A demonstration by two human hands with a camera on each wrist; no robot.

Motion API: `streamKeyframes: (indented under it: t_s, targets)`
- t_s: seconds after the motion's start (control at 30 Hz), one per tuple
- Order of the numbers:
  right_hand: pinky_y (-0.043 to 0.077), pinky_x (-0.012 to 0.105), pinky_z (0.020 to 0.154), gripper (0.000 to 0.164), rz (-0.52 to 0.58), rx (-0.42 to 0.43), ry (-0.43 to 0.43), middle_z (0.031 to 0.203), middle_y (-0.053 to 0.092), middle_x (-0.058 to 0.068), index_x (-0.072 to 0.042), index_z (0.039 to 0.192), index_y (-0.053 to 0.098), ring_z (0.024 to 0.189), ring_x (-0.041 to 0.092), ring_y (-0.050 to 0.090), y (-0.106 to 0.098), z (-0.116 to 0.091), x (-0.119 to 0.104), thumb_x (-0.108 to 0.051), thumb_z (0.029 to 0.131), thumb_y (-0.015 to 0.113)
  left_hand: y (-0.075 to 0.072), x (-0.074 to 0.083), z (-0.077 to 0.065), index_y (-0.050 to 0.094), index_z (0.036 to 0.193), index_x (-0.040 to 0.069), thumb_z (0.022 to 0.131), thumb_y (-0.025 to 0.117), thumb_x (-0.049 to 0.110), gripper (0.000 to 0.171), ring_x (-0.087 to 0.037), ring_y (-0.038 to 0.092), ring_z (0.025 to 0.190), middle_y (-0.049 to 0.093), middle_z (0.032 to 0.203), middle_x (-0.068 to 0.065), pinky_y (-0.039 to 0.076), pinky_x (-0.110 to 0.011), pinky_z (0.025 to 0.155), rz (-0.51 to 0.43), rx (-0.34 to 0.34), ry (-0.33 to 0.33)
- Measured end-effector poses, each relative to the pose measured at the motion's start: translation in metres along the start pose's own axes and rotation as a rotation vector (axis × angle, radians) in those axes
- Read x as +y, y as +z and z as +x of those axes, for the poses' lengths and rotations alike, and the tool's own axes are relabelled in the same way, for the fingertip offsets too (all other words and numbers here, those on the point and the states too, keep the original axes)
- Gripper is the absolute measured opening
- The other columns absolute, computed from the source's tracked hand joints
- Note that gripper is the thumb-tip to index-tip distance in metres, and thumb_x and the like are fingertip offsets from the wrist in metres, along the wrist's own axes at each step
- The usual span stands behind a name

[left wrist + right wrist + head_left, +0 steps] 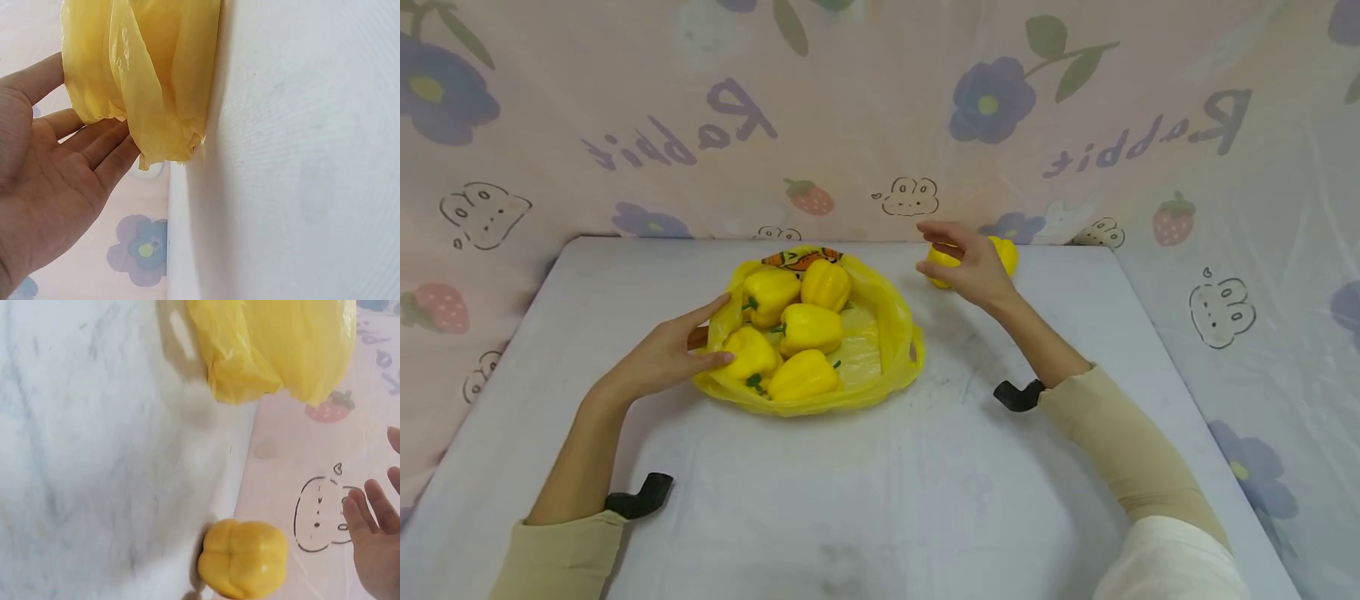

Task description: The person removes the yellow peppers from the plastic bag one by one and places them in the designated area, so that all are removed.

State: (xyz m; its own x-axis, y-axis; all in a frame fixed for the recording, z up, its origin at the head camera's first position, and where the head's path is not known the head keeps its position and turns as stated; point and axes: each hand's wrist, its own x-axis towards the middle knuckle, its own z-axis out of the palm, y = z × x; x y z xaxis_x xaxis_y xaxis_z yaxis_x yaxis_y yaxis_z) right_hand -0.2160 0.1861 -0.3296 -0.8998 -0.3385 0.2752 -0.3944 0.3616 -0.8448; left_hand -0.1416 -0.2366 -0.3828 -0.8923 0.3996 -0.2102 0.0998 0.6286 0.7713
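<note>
A yellow plastic bag [868, 333], its mouth spread wide, stands on the table with several yellow bell peppers [811, 327] inside. My left hand [666, 350] grips the bag's left rim, the thumb on the inner side beside a pepper. In the left wrist view, the fingers of that hand [69, 156] go behind the bag's folds [150, 81]. Over yellow bell peppers [1004, 255] at the table's back right hovers my right hand [973, 267], fingers spread and holding nothing. The right wrist view shows that hand [378, 531] apart from a pepper [244, 559].
A white cloth covers the table [850, 500]. Behind it hangs a pink curtain [865, 108] printed with rabbits, flowers and strawberries, close to the table's back edge. A black piece [1018, 395] juts from the right sleeve, and another [642, 495] from the left.
</note>
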Motion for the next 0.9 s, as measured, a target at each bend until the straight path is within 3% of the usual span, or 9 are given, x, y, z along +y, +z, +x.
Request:
streamKeyframes:
  t_s: [0.27,0.63,0.9]
  targets:
    - [0.044,0.044,0.108,0.057,0.029,-0.086,-0.022,0.139,0.056,0.018,0.0,0.139,0.054,0.126,0.034,0.055,0.016,0.008,0.022,-0.001,0.086,0.076,0.0,0.002,0.0,0.013,0.161,0.023,0.093,0.071,0.039,0.091,-0.047,0.039,0.137,0.021,0.161,-0.022,0.037,-0.059,0.108,0.014,-0.001,-0.015]
    - [0.05,0.032,0.1,0.054,0.028,-0.184,-0.087,0.136,0.06,0.011,-0.004,0.137,0.057,0.118,0.024,0.062,0.044,0.016,0.015,-0.007,0.087,0.076,-0.001,0.002,-0.001,0.013,0.161,0.021,0.093,0.071,0.038,0.091,-0.048,0.038,0.137,0.021,0.161,-0.022,0.037,-0.059,0.107,0.016,0.006,-0.009]
    - [0.051,0.028,0.099,0.055,-0.04,-0.257,-0.045,0.135,0.061,0.011,-0.002,0.14,0.053,0.12,0.024,0.062,0.065,0.019,0.013,-0.01,0.089,0.075,0.001,0.002,-0.001,0.014,0.161,0.019,0.093,0.071,0.037,0.091,-0.047,0.039,0.137,0.021,0.161,-0.022,0.037,-0.059,0.108,0.013,-0.001,0.01]
